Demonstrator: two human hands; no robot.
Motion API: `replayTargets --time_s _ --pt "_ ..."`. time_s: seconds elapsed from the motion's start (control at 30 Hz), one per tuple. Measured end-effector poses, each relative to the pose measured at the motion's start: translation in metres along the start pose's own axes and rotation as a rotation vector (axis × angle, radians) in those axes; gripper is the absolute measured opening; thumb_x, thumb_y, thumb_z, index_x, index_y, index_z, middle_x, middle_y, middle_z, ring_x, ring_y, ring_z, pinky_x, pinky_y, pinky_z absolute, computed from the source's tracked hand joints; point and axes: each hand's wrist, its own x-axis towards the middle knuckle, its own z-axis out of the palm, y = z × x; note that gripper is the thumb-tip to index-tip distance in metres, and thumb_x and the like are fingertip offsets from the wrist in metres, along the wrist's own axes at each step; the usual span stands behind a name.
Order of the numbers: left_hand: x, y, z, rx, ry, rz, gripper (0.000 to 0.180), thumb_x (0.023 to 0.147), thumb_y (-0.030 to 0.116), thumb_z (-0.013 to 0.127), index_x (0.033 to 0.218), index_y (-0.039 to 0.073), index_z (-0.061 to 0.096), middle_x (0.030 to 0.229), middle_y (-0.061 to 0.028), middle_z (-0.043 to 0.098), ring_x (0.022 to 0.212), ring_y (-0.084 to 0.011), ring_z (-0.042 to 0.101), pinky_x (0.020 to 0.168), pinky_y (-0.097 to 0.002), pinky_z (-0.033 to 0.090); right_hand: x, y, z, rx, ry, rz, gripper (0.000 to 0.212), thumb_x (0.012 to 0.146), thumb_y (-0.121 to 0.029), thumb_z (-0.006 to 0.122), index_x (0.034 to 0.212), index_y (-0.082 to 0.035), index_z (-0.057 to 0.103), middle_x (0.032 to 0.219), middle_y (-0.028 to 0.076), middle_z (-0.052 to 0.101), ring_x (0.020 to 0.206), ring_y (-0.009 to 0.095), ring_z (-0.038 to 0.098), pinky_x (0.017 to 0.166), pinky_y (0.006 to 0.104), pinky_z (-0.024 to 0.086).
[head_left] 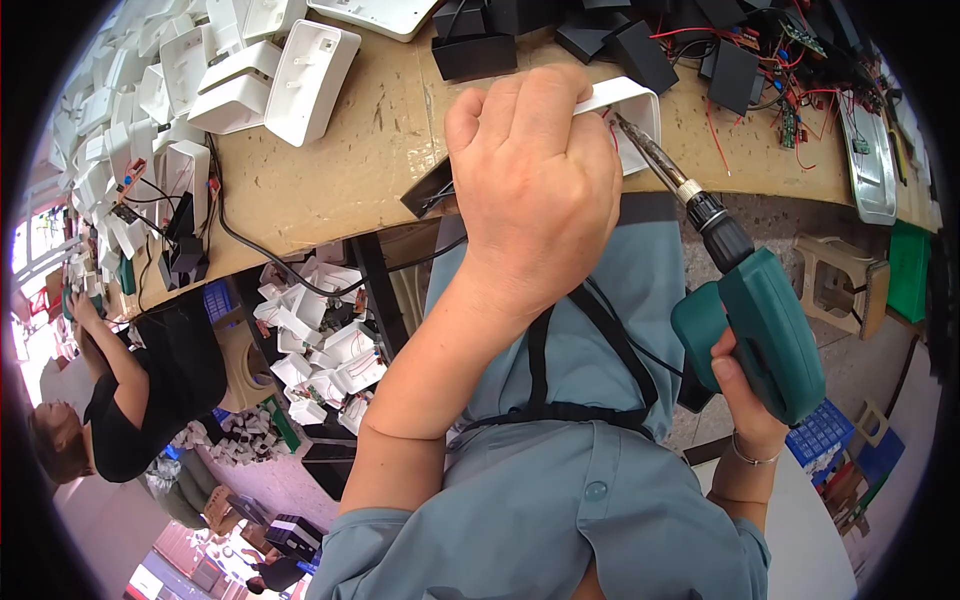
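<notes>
My left hand is closed, back of the hand up, round the edge of a white plastic casing at the table's front edge. Red wires show inside the casing. My right hand wraps the handle of a green pistol-shaped power driver. Its long dark bit reaches into the casing's open side; whether the tip touches anything there I cannot tell. A black plastic piece with a thin cable lies just left of my left wrist, partly hidden by it.
White casings pile up on the table's left; black boxes and wired circuit boards lie at the back right. A metal tray stands far right. A black cable hangs over the front edge. Another person works at left.
</notes>
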Motion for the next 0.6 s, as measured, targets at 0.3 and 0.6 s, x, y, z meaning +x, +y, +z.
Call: replayTargets --time_s 0.3,0.6 --pt "0.0001 -0.0016 0.0009 -0.025 0.003 0.003 0.008 0.062 0.001 0.063 0.070 0.001 0.063 0.086 -0.0069 0.057 0.075 -0.0221 0.054 0.066 -0.0333 0.039 0.0033 -0.0068 0.0035 0.207 0.034 0.075 0.047 0.068 -0.002 0.069 0.111 0.011 0.055 0.078 0.009 0.060 0.065 0.014 0.058 0.063 0.0251 0.046" --pt "0.0002 0.0005 0.0012 -0.025 0.006 -0.011 0.008 0.062 0.001 0.063 0.070 0.001 0.063 0.086 -0.0071 0.057 0.074 -0.0225 0.054 0.065 -0.0331 0.039 0.0082 -0.0011 0.0079 0.213 0.050 0.016 0.039 0.067 0.000 0.069 0.103 0.010 0.059 0.081 0.011 0.060 0.062 0.014 0.056 0.059 0.0259 0.045"
